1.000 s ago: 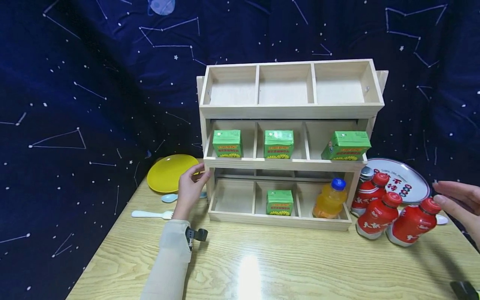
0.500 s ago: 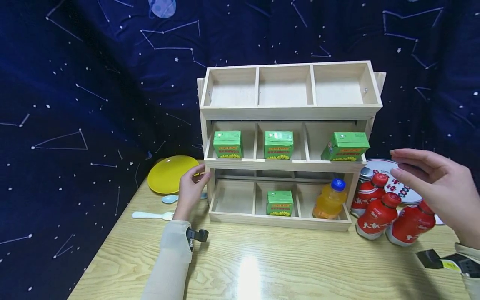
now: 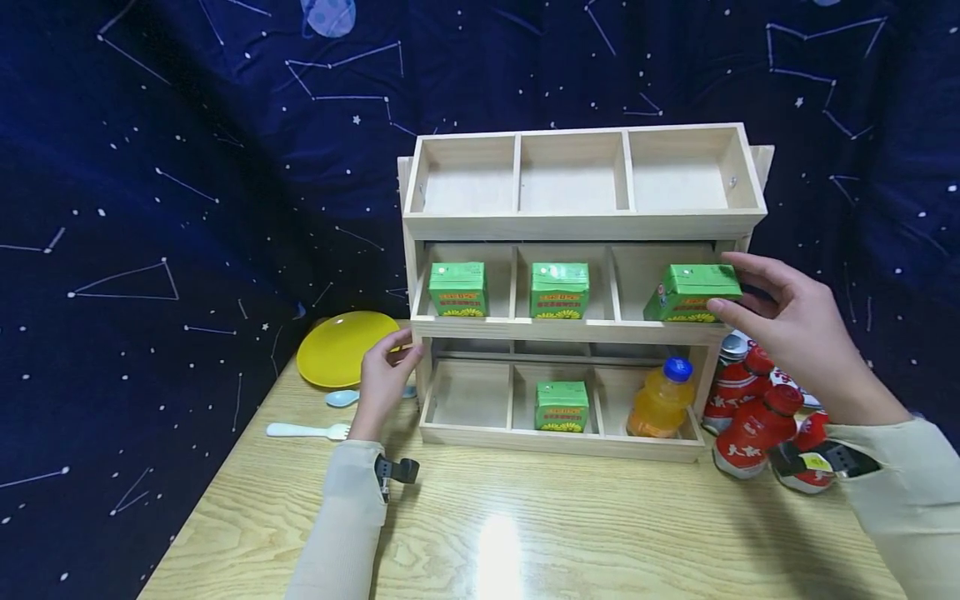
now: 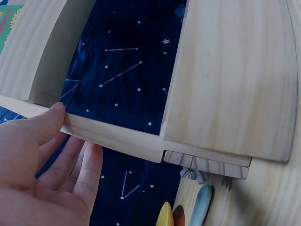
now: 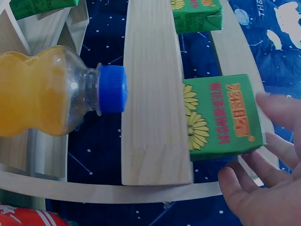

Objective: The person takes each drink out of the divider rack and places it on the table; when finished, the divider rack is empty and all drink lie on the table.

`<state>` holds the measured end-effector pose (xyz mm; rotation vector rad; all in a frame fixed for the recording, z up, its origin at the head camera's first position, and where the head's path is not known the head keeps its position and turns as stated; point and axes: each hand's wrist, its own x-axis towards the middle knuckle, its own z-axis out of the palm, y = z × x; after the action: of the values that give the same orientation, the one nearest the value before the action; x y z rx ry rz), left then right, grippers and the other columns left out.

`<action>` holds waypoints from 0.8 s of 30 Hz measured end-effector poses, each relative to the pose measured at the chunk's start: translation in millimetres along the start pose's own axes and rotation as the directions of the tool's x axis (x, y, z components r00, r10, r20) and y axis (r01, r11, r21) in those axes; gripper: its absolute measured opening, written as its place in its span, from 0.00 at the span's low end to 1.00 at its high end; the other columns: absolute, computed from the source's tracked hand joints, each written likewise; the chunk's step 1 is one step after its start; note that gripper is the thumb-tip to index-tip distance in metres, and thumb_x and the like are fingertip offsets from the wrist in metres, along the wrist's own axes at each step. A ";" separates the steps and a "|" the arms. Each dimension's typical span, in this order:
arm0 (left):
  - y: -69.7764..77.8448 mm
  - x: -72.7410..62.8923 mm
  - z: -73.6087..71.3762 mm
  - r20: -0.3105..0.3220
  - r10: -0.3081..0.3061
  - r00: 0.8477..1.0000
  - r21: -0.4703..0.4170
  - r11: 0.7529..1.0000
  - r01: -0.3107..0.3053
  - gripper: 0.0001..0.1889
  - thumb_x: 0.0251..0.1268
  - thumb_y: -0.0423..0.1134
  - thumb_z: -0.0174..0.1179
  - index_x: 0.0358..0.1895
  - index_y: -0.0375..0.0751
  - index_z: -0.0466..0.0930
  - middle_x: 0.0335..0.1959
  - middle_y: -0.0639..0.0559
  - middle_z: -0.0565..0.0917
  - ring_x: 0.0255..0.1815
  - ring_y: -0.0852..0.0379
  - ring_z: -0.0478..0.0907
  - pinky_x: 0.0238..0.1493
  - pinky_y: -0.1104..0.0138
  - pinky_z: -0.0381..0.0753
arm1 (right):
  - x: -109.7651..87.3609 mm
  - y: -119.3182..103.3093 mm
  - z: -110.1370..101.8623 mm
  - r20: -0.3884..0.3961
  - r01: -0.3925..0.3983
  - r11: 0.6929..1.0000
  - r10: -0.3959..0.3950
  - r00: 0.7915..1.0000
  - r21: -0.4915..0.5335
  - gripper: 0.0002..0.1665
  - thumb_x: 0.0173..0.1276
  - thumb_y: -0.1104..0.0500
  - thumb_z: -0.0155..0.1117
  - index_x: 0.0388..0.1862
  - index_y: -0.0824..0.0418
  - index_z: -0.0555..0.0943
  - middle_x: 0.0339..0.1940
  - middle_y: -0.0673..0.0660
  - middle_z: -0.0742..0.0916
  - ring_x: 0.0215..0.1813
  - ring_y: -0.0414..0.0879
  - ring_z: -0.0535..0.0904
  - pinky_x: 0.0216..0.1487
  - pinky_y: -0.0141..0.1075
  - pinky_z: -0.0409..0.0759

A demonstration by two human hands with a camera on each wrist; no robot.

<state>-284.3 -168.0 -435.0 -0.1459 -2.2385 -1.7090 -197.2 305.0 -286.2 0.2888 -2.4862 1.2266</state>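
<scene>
My left hand [image 3: 381, 385] holds the left side upright of a three-tier wooden rack [image 3: 570, 332]. In the left wrist view its thumb lies over the wooden rail [image 4: 113, 136], with the other fingers beneath. At the middle tier's right compartment, my right hand [image 3: 802, 333] has its thumb at the front of a green drink carton [image 3: 678, 290] and its fingers around the right end. The right wrist view shows thumb and fingertips at the end of this carton [image 5: 221, 117], which sits slanted in its compartment. Two more green cartons stand upright along that tier.
The bottom tier holds another green carton [image 3: 562, 407] and a blue-capped orange drink bottle [image 3: 656, 404]. Red bottles [image 3: 750, 442] stand right of the rack, partly behind my right arm. Leftward lie a yellow plate [image 3: 341, 350], a white fork [image 3: 303, 431] and a light-blue spoon [image 3: 342, 398].
My right hand has come in from the right edge, over the red bottles, to the slanted carton. The left hand stays on the rack, and the cartons keep their places.
</scene>
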 end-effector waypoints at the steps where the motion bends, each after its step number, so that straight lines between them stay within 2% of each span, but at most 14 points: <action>1: 0.2 -0.2 -0.1 0.000 0.000 1.000 0.000 1.000 0.000 0.20 0.66 0.41 0.66 0.60 0.42 0.80 0.54 0.46 0.82 0.51 0.48 0.82 0.55 0.58 0.81 | 2.6 1.0 2.0 0.007 0.001 1.000 -0.001 1.000 -0.013 0.35 0.72 0.56 0.63 0.76 0.46 0.65 0.67 0.61 0.73 0.54 0.29 0.76 0.49 0.15 0.72; 6: 0.4 0.0 -0.2 -0.002 0.001 1.000 -0.010 1.000 -0.001 0.20 0.65 0.39 0.67 0.59 0.42 0.80 0.53 0.46 0.83 0.50 0.49 0.82 0.55 0.59 0.81 | 11.0 6.6 11.4 0.019 0.006 0.999 -0.005 1.000 -0.043 0.35 0.73 0.56 0.61 0.77 0.45 0.63 0.62 0.58 0.74 0.53 0.33 0.75 0.50 0.15 0.72; 12: 0.0 2.5 -0.5 -0.003 0.002 1.000 -0.013 1.000 -0.002 0.20 0.66 0.40 0.66 0.60 0.42 0.80 0.53 0.46 0.83 0.51 0.49 0.82 0.55 0.59 0.81 | 15.6 12.5 16.8 -0.005 0.028 0.998 -0.029 1.000 -0.050 0.37 0.73 0.56 0.61 0.78 0.46 0.61 0.64 0.60 0.73 0.58 0.43 0.73 0.53 0.15 0.70; 18: 0.0 1.9 -0.4 -0.006 0.007 1.000 -0.021 1.000 -0.007 0.20 0.66 0.39 0.66 0.60 0.41 0.80 0.53 0.45 0.83 0.51 0.48 0.82 0.55 0.60 0.81 | 19.4 16.6 22.0 -0.078 0.085 0.996 -0.087 0.993 -0.029 0.32 0.71 0.62 0.64 0.72 0.54 0.69 0.59 0.58 0.78 0.53 0.38 0.74 0.51 0.15 0.72; 24: -2.1 2.6 0.1 -0.001 0.007 1.000 -0.042 0.999 -0.007 0.20 0.65 0.38 0.67 0.59 0.40 0.80 0.52 0.45 0.83 0.50 0.49 0.83 0.54 0.61 0.82 | 19.6 13.3 23.3 -0.132 0.113 0.993 -0.114 0.985 -0.013 0.31 0.68 0.66 0.66 0.69 0.54 0.73 0.59 0.55 0.80 0.52 0.37 0.76 0.50 0.16 0.74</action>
<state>-287.3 -168.8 -436.2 -0.1623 -2.1995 -1.7535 -224.7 293.9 -301.1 0.3320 -2.3259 1.1545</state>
